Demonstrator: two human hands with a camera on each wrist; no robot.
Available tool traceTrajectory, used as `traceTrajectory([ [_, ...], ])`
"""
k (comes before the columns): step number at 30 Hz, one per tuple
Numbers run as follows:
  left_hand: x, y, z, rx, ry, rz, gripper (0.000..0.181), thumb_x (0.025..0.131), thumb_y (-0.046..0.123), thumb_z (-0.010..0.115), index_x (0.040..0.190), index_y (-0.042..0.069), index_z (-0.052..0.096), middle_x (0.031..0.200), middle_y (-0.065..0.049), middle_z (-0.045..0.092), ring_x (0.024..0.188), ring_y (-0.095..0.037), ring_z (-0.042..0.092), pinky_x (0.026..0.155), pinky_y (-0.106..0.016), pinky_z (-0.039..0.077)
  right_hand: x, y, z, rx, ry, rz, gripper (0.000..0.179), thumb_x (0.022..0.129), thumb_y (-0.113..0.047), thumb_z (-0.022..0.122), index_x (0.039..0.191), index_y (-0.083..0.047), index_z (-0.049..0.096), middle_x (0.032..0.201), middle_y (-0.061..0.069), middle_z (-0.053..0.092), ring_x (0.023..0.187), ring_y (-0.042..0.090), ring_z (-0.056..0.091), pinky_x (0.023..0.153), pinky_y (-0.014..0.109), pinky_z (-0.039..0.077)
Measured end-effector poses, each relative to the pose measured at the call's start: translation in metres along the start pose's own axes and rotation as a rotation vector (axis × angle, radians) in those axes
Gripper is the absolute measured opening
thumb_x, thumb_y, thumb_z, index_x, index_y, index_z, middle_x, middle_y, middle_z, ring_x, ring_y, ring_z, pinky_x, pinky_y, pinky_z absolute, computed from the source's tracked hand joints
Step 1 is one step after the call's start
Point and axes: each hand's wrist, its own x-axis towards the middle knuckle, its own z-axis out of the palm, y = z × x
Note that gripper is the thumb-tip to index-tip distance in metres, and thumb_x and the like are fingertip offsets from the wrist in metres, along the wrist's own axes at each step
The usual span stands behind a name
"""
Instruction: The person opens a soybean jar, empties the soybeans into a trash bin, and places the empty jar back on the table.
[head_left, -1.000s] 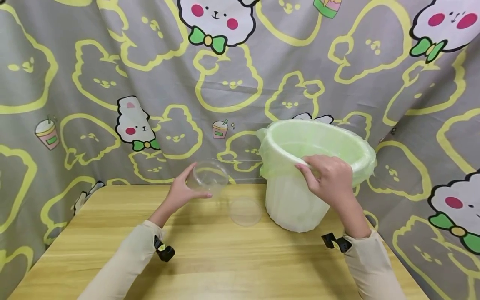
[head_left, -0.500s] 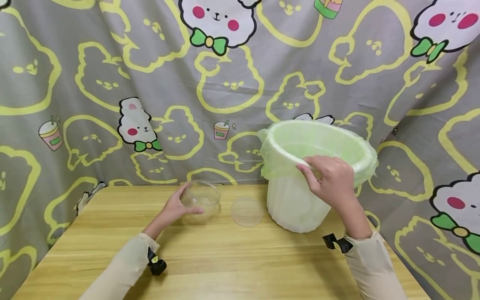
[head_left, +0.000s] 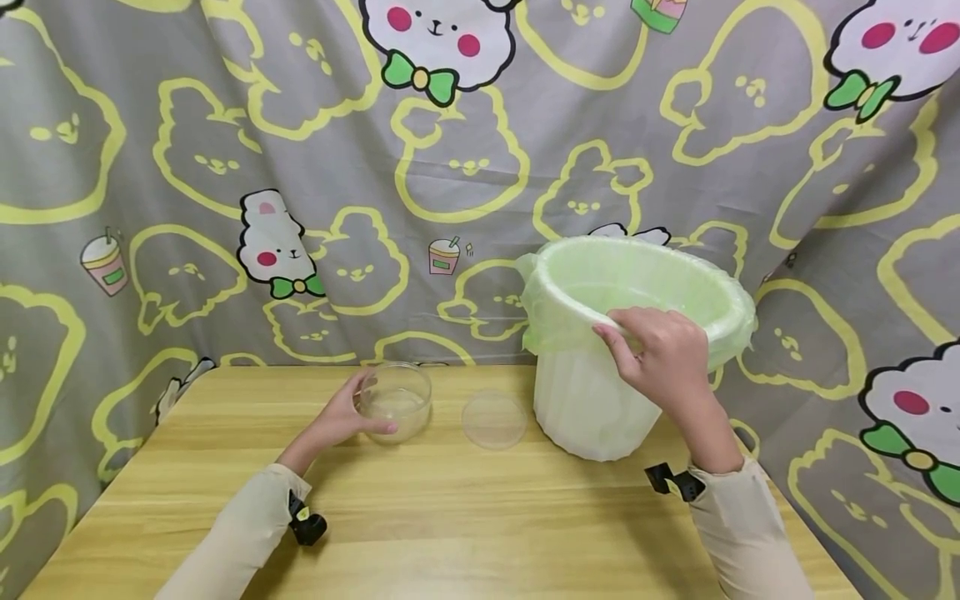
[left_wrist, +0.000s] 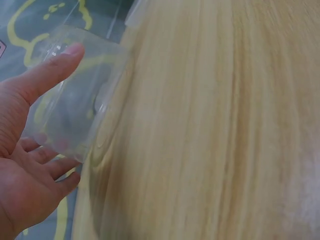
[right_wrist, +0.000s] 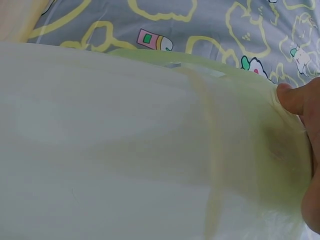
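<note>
My left hand (head_left: 337, 417) is around the side of a clear round plastic tub (head_left: 405, 404), thumb on the near side, fingers at the back. In the left wrist view the thumb lies along the see-through wall of the tub (left_wrist: 75, 100), and the fingertips sit at its other side. The tub is upright, at the tabletop. A flat clear round lid (head_left: 493, 421) lies between it and a white trash can (head_left: 588, 408). With my right hand (head_left: 667, 354) I grip the can's near rim, over the pale green bag (right_wrist: 245, 150) folded outward there.
The wooden table (head_left: 465, 525) runs back to a grey patterned curtain (head_left: 330, 167) that also hangs at both sides. The trash can stands at the table's back right, its mouth facing up.
My left hand has lowered the tub to the tabletop and shifted it a little to the left. The right hand stays on the trash can's rim.
</note>
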Motion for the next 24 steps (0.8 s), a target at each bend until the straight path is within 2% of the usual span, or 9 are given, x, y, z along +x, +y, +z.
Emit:
traceTrajectory([
  [11,-0.006,-0.007,0.005,-0.011,-0.021,-0.031,0.114,0.077,0.019,0.091,0.161,0.003,0.016,0.16,-0.031,0.03,0.144,-0.055,0.033,0.116,-0.066,0.033,-0.003,-0.001,-0.002,-0.009,-0.009,0.001,0.053,0.103,-0.049,0.051,0.092,-0.005,0.079,0.08,0.012,0.077,0.055,0.03,0.065,0.048,0.045,0.049],
  [13,-0.007,-0.007,0.005,-0.012,-0.022,-0.04,0.116,0.077,0.02,0.09,0.162,0.003,0.013,0.162,-0.03,0.027,0.146,-0.054,0.03,0.118,-0.066,0.03,-0.004,0.0,-0.002,-0.007,-0.008,-0.001,0.051,0.103,-0.047,0.052,0.092,-0.005,0.079,0.08,0.012,0.078,0.055,0.03,0.066,0.048,0.045,0.049],
  [17,-0.006,-0.003,0.005,-0.009,-0.011,-0.065,0.115,0.084,0.031,0.085,0.164,0.008,0.005,0.168,-0.026,0.014,0.154,-0.05,0.015,0.121,-0.067,0.02,-0.002,0.0,-0.003,0.012,-0.008,0.01,0.037,0.097,-0.038,0.062,0.092,-0.006,0.079,0.081,0.012,0.078,0.055,0.03,0.066,0.047,0.045,0.048],
  [20,-0.005,0.008,0.004,0.043,0.04,-0.06,0.109,0.09,0.043,0.076,0.165,0.013,0.004,0.17,-0.021,0.007,0.156,-0.047,0.008,0.121,-0.07,0.016,0.0,-0.006,-0.003,0.016,0.026,0.048,0.03,0.091,-0.032,0.067,0.1,-0.007,0.079,0.08,0.011,0.077,0.053,0.029,0.062,0.048,0.045,0.047],
  [24,-0.002,0.035,0.005,0.162,0.163,0.013,0.097,0.094,0.053,0.067,0.165,0.017,0.012,0.171,-0.018,0.01,0.157,-0.044,0.006,0.119,-0.073,0.015,0.006,-0.025,0.003,0.059,0.141,0.087,0.035,0.091,-0.029,0.066,0.115,-0.005,0.076,0.086,0.015,0.077,0.066,0.035,0.067,0.061,0.049,0.053],
])
